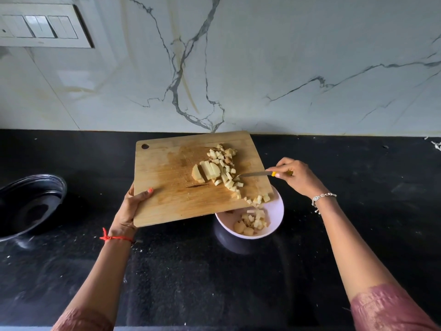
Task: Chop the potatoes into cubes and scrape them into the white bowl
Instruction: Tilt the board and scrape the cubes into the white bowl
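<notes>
- Head view: left hand (133, 204) grips the near-left edge of a rectangular light wooden cutting board (171, 187), thumb on top and fingers curled underneath, out of sight.
- Board is held off the counter and tilted, with its near-right corner over the round white bowl (279, 211).
- Right hand (296, 175) has its fingers closed round the yellow handle of a small steel-bladed knife (255, 173); the blade lies flat and its tip touches the potato pile.
- Pale chopped potato cubes (224, 168) sit right of centre on the board, with a few thicker uncut slices on the pile's left side. Loose cubes trail down to the corner at the bowl.
- More potato pieces (253, 223) lie inside the bowl. The board hides the bowl's far-left rim.
- Bowl stands on the speckled black stone countertop (214, 283), just in front of the board.
- Round black metal pan (31, 204) is at far left on the counter, well apart from the board.
- White marble backsplash with grey veins (262, 68) behind; white switch panel (40, 27) top left.
- Red thread (114, 237) on the left wrist, silver bracelet (322, 198) on the right, dusty-pink sleeves (386, 306).
</notes>
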